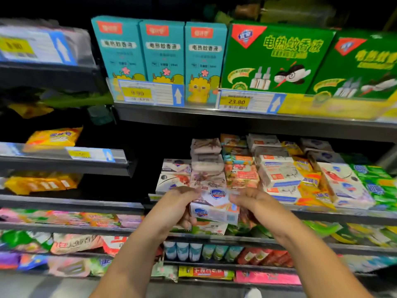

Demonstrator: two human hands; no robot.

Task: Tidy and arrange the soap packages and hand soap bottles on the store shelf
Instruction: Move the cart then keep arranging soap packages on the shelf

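Now we hold the white, blue-shield soap package [214, 208] just before the grey metal shelf edge [322, 214], left hand [178, 203] and right hand [251, 203] pinching its ends (keep it level, so it stacks squarely).

Soap package [214, 208], pinched between left hand [180, 203] and right hand [251, 203]: white printed wrap, smooth, glossy.
Floral-wrapped bars [206, 160], just above the hands: paper-like wrap, matt.
Yellow packs [53, 136], up-left of the left hand: plastic film, shiny, crinkled.
Shelf front [193, 118], high above the hands: grey metal, smooth, dull sheen.
Price-label strip [150, 92] on it: clear plastic, glossy.
Teal boxes [163, 50] and green boxes [277, 57] above the strip: printed card, smooth, the green glossier.
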